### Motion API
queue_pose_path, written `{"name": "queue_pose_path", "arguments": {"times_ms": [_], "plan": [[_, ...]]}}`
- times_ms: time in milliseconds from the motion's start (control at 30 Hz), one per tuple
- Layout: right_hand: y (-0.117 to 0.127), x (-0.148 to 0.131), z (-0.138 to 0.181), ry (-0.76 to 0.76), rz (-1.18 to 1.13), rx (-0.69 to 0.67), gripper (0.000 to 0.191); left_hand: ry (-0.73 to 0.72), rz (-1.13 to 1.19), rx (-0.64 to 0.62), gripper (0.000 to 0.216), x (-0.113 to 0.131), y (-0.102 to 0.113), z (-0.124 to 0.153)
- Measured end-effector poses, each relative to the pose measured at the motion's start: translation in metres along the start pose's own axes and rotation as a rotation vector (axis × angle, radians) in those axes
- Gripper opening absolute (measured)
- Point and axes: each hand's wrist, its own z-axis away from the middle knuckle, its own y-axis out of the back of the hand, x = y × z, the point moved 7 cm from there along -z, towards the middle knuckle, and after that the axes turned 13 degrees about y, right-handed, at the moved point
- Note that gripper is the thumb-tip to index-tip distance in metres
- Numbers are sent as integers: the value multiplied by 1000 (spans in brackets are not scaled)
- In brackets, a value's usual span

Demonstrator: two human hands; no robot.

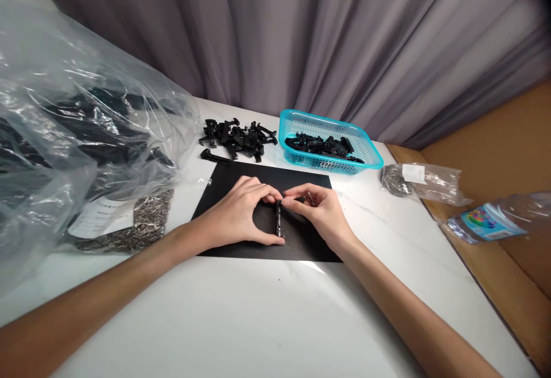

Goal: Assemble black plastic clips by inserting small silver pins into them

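Observation:
A slim black plastic part (pixel 278 220) stands lengthwise between the thumb and fingers of my left hand (pixel 241 211), which grips it at its near and far ends. Fine shiny lines run along its upper side. My right hand (pixel 318 209) is closed in a pinch at the far end of the part, thumb and forefinger touching there. Something small and shiny shows by its curled fingers, too small to name. Both hands are over a black mat (pixel 297 246).
Loose black plastic parts (pixel 236 137) lie heaped beyond the mat. A blue basket (pixel 331 117) holds more of them. At left are a large clear bag (pixel 129 80) and a bag of small metal pieces (pixel 148 220). A smaller bag (pixel 398 180) and plastic bottle (pixel 486 220) lie right.

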Motion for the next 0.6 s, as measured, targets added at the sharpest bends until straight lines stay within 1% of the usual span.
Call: {"name": "queue_pose_path", "arguments": {"times_ms": [300,467,600], "plan": [[0,-7,-6,18,84,-94,37,-7,6,-62,67,3,-2,-2],[-5,-7,-7,33,97,-125,37,-43,-20,-38,62,7,-1,-2],[-5,-8,-3,71,212,-138,33,-88,-62,-22,62,9,0,-1]]}}
